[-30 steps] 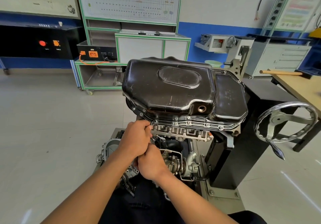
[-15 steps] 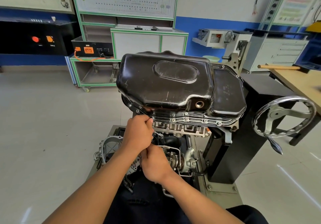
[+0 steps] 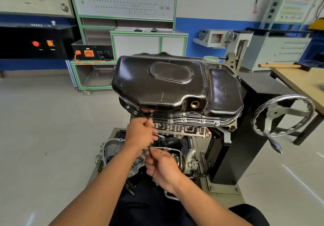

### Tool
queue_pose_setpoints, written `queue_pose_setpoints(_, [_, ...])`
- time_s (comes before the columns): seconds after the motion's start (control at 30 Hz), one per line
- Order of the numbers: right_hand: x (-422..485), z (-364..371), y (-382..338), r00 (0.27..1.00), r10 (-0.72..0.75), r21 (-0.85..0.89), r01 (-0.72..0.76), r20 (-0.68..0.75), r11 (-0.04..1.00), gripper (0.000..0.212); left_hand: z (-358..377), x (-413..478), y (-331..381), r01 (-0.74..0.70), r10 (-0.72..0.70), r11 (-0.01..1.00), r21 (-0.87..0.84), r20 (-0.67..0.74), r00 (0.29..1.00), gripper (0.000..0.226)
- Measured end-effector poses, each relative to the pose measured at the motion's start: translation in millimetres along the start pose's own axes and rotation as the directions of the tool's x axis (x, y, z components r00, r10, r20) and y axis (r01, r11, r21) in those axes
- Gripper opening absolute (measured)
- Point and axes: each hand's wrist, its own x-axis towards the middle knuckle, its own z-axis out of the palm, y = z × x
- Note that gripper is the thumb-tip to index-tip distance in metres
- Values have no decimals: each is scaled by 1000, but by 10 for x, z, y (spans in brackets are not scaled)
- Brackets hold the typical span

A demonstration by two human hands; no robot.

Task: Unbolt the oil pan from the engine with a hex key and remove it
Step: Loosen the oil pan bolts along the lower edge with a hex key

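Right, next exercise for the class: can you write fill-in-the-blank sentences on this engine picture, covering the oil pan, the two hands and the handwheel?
1. The oil pan on top of the engine is coloured ____.
2. The right hand pinches the low end of the hex key; the ____ grips it higher up, by the pan.
3. The chrome handwheel stands to the person's ____.

Missing words: black; left hand; right.
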Motion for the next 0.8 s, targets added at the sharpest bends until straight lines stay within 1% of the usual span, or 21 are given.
queue_pose_setpoints(0.07, [18, 24, -19, 999, 28, 59, -26, -22, 998, 36, -2, 0, 4, 23, -23, 1000, -14, 8, 1000, 25])
queue_pose_setpoints(0.13, [19, 19, -33, 998, 36, 69, -33, -50, 997, 37, 5, -3, 9, 51, -50, 997, -56, 12, 999, 25])
queue_pose_setpoints(0.23, [-26, -67, -116, 995, 20, 17, -18, -99, 1000, 36, 84, -46, 17, 81, -86, 984, -156, -23, 996, 25])
queue_pose_setpoints(0.3, [-54, -145, -234, 989, -2, -57, -6, -146, 998, 35, 179, -89, 22, 87, -108, 964, -250, -72, 991, 22])
queue_pose_setpoints(0.37, [-72, -233, -391, 977, -31, -128, 4, -210, 992, 30, 289, -122, 42, 113, -167, 909, -401, -103, 981, 16])
queue_pose_setpoints(0.43, [-58, -300, -564, 960, -61, -126, 28, -272, 992, 22, 397, -150, 106, 162, -260, 790, -591, -85, 962, 14])
queue_pose_setpoints(0.5, [-29, -310, -704, 940, -80, -51, 67, -332, 996, 21, 481, -172, 178, 201, -341, 637, -744, -38, 939, 15])
queue_pose_setpoints(0.53, [-14, -295, -753, 932, -78, 20, 91, -353, 996, 21, 509, -177, 214, 220, -372, 568, -793, -9, 928, 17])
queue_pose_setpoints(0.6, [2, -256, -818, 926, -60, 216, 150, -374, 965, 18, 523, -173, 285, 258, -412, 458, -851, 54, 910, 26])
queue_pose_setpoints(0.63, [4, -241, -841, 924, -61, 324, 193, -378, 926, 18, 508, -158, 310, 272, -434, 414, -869, 75, 898, 28])
queue_pose_setpoints(0.7, [12, -219, -866, 918, -98, 484, 291, -384, 825, 20, 453, -116, 349, 295, -483, 362, -884, 93, 871, 19])
queue_pose_setpoints(0.73, [25, -208, -872, 914, -117, 528, 324, -388, 785, 21, 419, -100, 357, 305, -501, 367, -879, 90, 861, 15])
queue_pose_setpoints(0.8, [42, -189, -863, 910, -135, 560, 352, -391, 750, 25, 362, -103, 359, 332, -508, 389, -859, 101, 855, 18])
